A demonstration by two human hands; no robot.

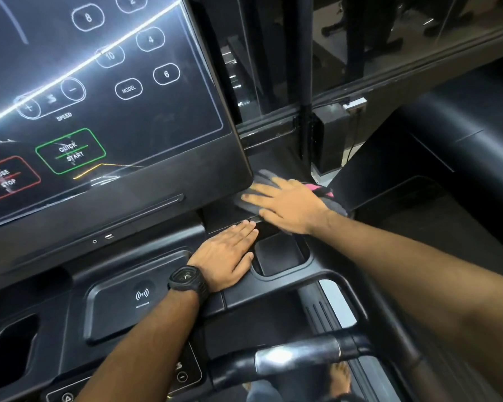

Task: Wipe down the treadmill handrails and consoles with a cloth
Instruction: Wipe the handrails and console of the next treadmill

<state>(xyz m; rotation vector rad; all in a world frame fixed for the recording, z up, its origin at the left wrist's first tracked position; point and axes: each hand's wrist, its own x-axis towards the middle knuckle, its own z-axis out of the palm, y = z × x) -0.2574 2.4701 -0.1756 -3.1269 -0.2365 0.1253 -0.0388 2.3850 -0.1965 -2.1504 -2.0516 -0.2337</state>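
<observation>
Cloth [263,177], soft and limp I judge, lies under my flat-fingered right hand [288,203] beside the console screen [99,97]; pressing its middle suits it best. My left hand [227,253] lies flat below the screen, holding nothing.

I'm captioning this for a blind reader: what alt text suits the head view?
A person's right hand presses a grey and pink cloth flat beside the lower right corner of the console. The left hand, wearing a black watch, rests flat on the tray below.
</observation>
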